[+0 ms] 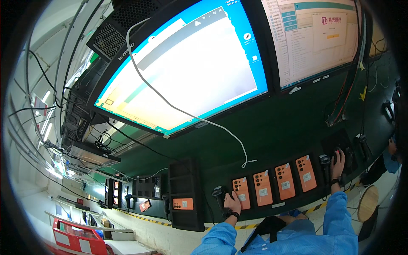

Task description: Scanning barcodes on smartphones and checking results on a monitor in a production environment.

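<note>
Four orange smartphones lie in a row, camera side up, each in a black tray slot. My left hand [232, 203] is closed over the left edge of the leftmost smartphone [241, 193]. Just left of that hand is a black barcode scanner [219, 192]. Other smartphones in the row are the second [263, 189], the third [285, 182] and the rightmost [306, 174], with pale labels on their backs. Farther right, my right hand [338, 165] curls over a dark computer mouse [338, 150], mostly covered by the fingers. A second barcode scanner [324, 161] stands beside it.
Behind the phones stand a bright monitor [191, 59] and a second monitor [318, 38]. A white cable [212, 123] hangs across the first screen onto the green bench [272, 131]. Left, a black tray [185, 178] holds another orange phone [183, 204]. A round stool [368, 203] is at right.
</note>
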{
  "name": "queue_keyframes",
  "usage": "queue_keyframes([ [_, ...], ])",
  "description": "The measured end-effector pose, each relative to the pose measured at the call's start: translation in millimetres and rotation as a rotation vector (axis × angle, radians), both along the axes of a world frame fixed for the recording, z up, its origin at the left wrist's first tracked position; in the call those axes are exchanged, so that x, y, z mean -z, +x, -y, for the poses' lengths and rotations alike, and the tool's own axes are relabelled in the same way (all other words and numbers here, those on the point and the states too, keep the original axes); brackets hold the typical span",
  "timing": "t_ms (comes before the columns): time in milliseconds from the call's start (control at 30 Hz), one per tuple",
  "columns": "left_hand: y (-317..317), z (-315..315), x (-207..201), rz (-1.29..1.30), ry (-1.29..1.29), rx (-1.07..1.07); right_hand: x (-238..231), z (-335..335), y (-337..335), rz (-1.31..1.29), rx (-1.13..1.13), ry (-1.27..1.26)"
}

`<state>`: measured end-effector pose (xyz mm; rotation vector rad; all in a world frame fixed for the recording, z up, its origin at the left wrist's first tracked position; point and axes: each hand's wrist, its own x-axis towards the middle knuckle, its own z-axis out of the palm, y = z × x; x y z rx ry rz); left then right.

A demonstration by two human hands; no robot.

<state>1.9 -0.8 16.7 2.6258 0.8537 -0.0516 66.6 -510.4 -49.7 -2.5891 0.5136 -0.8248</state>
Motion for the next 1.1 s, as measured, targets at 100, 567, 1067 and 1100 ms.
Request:
queue_keyframes([
  [100, 0, -1, 2, -0.013, -0.015, -0.003, -2, -1, 0, 0.005, 0.006, -0.008],
  [567, 0, 0, 1, 0.027, -0.011, 0.015, -6, -2, -2, -0.014, 0.048, 0.102],
  [1067, -5, -10, 37, 0.215, 0.095, 0.047, -191, -90, -96, 0.298, -0.128, 0.607],
  [1100, -5, -11, 41, 0.252, 0.117, 0.031, -224, -100, -95, 0.362, -0.267, 0.675],
])
